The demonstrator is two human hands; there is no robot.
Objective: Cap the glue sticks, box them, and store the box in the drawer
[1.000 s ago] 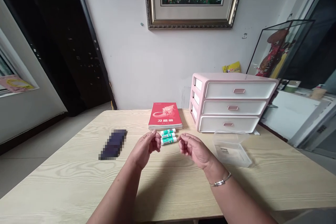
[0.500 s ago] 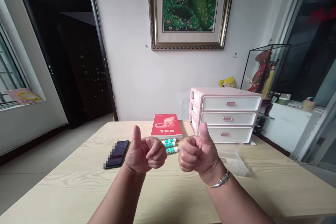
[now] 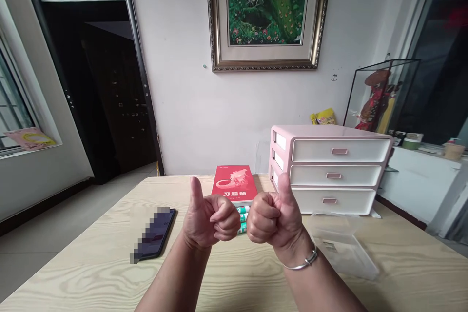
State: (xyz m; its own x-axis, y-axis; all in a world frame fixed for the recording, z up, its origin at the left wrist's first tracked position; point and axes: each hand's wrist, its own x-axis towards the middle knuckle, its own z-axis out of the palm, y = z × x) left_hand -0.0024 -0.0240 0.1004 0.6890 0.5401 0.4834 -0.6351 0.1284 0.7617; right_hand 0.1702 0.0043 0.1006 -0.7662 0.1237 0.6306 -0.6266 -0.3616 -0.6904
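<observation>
My left hand (image 3: 212, 217) is raised above the table with fingers curled into a fist and thumb pointing up; nothing is in it. My right hand (image 3: 275, 215), a silver bangle on its wrist, makes the same thumbs-up fist and is also bare. A narrow gap separates the two fists. Behind them lie several green-and-white glue sticks (image 3: 243, 218), partly hidden by my hands. Just beyond is a red book (image 3: 235, 183). A dark phone (image 3: 157, 236), partly pixelated, rests left of my left hand. Right of my right wrist sits a clear plastic box (image 3: 347, 253) with its lid raised.
A pink and white three-drawer cabinet (image 3: 331, 170) stands at the table's back right, with a yellow packet (image 3: 323, 117) behind its top. The wooden table (image 3: 91, 273) reaches toward the wall, where a framed peacock picture (image 3: 266, 58) hangs. A glass display case (image 3: 380, 97) stands farther right.
The view has come closer to the table, so the phone, cabinet and box look larger and lower. My fists have drawn slightly nearer each other, both still thumbs-up.
</observation>
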